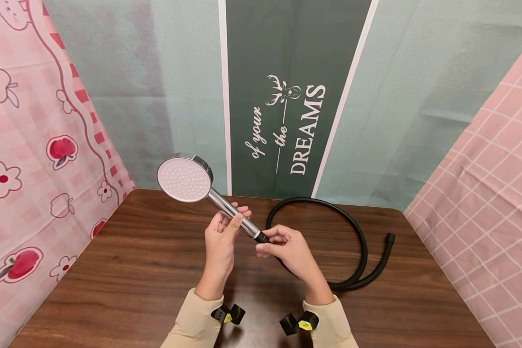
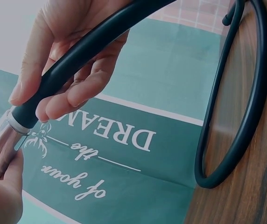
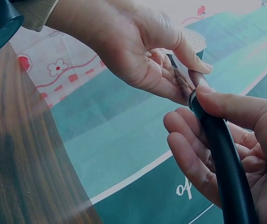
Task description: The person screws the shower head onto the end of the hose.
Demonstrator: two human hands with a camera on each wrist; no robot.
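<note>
A chrome hand shower (image 1: 184, 179) with a round white spray face is held tilted above the table, its head up to the left. My left hand (image 1: 221, 237) grips the handle (image 1: 230, 208) between thumb and fingers. At the handle's lower end, my right hand (image 1: 289, 249) pinches the black end of a shower hose (image 1: 363, 241). In the left wrist view, this hose end (image 2: 27, 114) meets a pale ring (image 2: 16, 123) at the handle. The right wrist view shows my right thumb and fingers around the black hose (image 3: 224, 158); the joint is partly hidden.
The hose loops over the brown wooden table (image 1: 135, 270) to the right, its free end (image 1: 390, 238) near the right side. Behind the table hangs a green curtain (image 1: 269, 38) with lettering. Pink patterned cloths flank it on the left (image 1: 30, 193) and right (image 1: 483, 193).
</note>
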